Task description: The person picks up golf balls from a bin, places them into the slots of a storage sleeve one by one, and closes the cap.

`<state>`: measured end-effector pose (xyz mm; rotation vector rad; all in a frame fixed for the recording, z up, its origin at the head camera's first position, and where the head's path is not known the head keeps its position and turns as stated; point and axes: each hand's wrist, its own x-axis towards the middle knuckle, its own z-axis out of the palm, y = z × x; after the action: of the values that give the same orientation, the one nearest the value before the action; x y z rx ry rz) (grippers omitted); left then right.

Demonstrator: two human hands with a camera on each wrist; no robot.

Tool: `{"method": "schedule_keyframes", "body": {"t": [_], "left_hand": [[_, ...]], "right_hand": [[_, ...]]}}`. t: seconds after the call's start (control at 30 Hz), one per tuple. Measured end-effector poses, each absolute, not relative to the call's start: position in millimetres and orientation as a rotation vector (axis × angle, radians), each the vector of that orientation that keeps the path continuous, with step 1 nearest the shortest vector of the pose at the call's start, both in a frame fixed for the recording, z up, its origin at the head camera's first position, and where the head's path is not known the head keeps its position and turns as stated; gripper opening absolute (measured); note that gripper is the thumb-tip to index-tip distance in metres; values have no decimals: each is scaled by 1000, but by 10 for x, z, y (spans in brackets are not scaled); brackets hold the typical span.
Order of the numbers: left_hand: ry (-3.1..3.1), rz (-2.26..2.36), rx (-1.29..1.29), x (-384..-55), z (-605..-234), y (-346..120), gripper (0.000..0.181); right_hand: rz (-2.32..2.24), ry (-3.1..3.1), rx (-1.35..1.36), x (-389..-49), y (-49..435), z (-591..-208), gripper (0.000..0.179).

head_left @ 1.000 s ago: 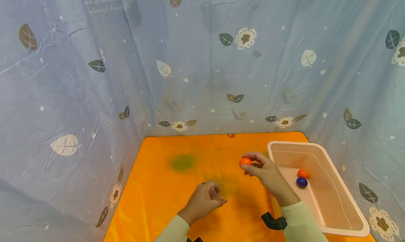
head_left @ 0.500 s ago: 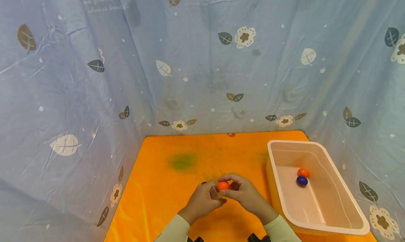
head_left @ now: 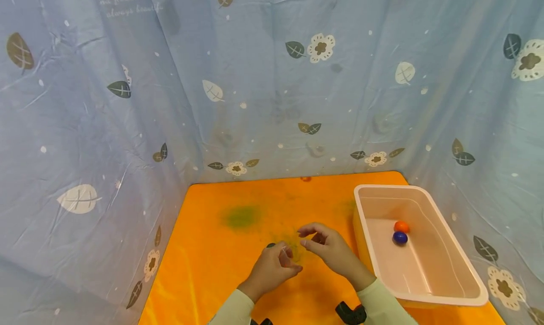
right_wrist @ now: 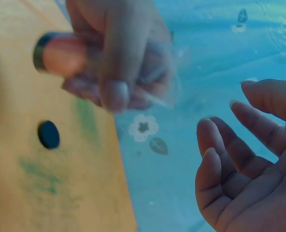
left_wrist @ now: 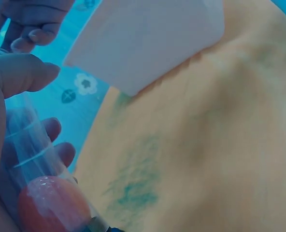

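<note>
My left hand [head_left: 272, 270] grips a clear plastic tube [left_wrist: 29, 140] with its fingers and thumb around the wall. At the tube's black-capped end sits an orange ball [left_wrist: 51, 205], also visible as a blurred orange shape [right_wrist: 63, 54] in the right wrist view. Just right of the tube's mouth, my right hand [head_left: 331, 254] is held with nothing between its loosely bent fingers [right_wrist: 230, 150]. A round black lid [right_wrist: 49, 134] lies on the orange tabletop, mostly hidden behind my left hand in the head view.
To the right stands a pale pink bin [head_left: 420, 268] holding an orange ball [head_left: 401, 227] and a dark blue ball [head_left: 400, 238] side by side. The orange tabletop [head_left: 204, 268] has green stains. Blue patterned curtains [head_left: 272, 79] enclose it at the back and sides.
My right hand brought an orange ball left to the tube in my left hand and let it go. It now stands slightly away from the tube. The left hand stayed in place.
</note>
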<state>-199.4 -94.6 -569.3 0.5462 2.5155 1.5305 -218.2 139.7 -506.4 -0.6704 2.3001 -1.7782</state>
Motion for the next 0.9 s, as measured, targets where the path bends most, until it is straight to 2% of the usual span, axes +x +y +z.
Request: {"method": "schedule_keyframes", "body": {"t": [0.3, 0.57, 0.73, 0.9], "left_hand": [[2496, 1513, 490, -1987, -5679, -959, 32], [2489, 1523, 474, -1952, -5697, -991, 29], [2499, 1515, 479, -1946, -5713, -1004, 33], [2497, 1509, 467, -1932, -5723, -1014, 34]], "right_hand": [[-1723, 2651, -657, -2445, 1766, -4709, 27], [-1602, 2914, -490, -2693, 2323, -4500, 41], [-1536, 2950, -287, -2835, 2684, -4558, 55], [-1498, 2951, -126, -3005, 2994, -4787, 65]]}}
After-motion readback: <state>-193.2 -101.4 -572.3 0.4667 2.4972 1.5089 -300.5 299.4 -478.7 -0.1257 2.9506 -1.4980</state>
